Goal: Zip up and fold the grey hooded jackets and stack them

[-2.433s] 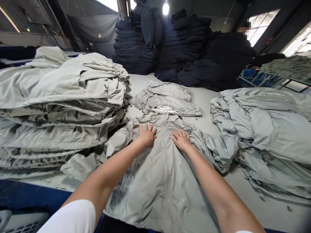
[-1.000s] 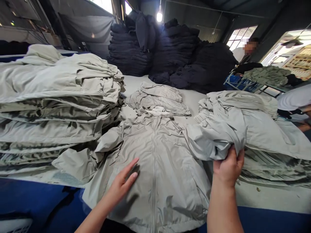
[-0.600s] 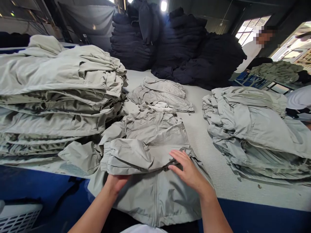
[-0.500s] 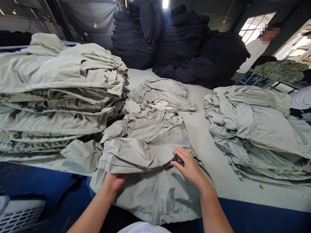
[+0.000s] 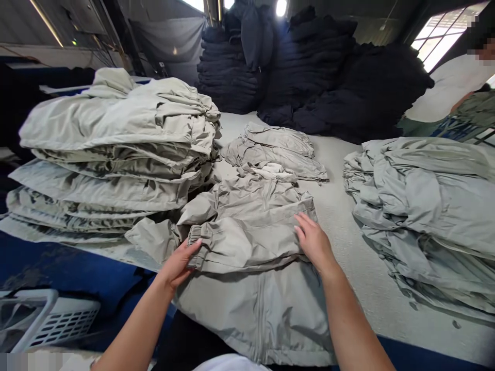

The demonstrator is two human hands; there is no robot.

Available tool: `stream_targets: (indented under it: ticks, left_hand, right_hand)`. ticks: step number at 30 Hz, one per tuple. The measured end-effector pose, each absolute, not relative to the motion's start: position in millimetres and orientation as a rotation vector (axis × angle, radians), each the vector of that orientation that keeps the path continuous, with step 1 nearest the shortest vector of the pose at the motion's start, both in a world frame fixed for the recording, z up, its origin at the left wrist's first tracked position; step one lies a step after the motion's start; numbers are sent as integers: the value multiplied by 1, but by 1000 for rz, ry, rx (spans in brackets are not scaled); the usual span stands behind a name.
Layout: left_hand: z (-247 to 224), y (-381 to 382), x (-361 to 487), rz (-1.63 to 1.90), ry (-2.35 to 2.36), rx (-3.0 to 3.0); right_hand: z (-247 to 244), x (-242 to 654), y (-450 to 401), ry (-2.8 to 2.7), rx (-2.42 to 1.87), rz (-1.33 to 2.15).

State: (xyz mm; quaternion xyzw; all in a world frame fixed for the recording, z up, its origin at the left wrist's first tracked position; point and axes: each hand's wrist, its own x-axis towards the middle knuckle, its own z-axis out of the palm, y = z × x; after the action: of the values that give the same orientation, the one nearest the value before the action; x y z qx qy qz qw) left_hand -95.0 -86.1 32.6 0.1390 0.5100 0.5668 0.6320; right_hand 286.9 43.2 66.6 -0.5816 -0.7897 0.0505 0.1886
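Note:
A light grey zip jacket lies spread in front of me, its lower part hanging over the table's near edge. One sleeve is folded across its body, with the gathered elastic cuff at the left. My left hand pinches that cuff, thumb on top and fingers underneath, partly hidden by the cloth. Resting on the jacket's right side, near the sleeve's upper end, is my right hand, palm down with fingers stretched out. The other sleeve trails off to the left.
Tall folded stacks of pale grey garments stand left and right. Behind the jacket lies a smaller grey bundle. Dark garment piles line the back. A white plastic basket sits lower left; a person is at right.
My left hand has come out from beneath the folded sleeve and now grips its cuff at the left end. My right hand has slid farther up the jacket. The view has shifted left.

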Motion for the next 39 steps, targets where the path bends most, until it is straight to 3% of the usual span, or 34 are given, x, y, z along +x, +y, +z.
stream_targets:
  ticks: [6, 12, 16, 20, 23, 27, 32, 35, 39]
  left_hand:
    - [50, -87, -91, 1229, 1126, 582]
    - [63, -37, -89, 1254, 1286, 903]
    - [55, 3, -72, 1443, 1680, 1599]
    - [36, 19, -47, 943, 1699, 2440]
    - [15, 32, -35, 463, 1779, 2478]
    - [-1, 47, -33, 293, 1828, 2429]
    - [9, 20, -38, 368, 1810, 2422]
    - [10, -21, -54, 678, 1864, 2455]
    - [4, -69, -106, 1102, 2278, 2184]
  right_hand:
    - [95, 267, 98, -2489, -1913, 182]
    - [115, 321, 114, -1980, -2380, -33]
    - [110, 308, 96, -2038, -2093, -287]
    - [75, 270, 79, -2381, -1773, -203]
    - [43, 256, 75, -2485, -1921, -62]
    - [18, 258, 77, -2449, -2010, -79]
    - [14, 264, 80, -2424, -1931, -172]
    - [9, 267, 84, -2412, -1871, -205]
    - [-2, 272, 94, -2389, -1781, -213]
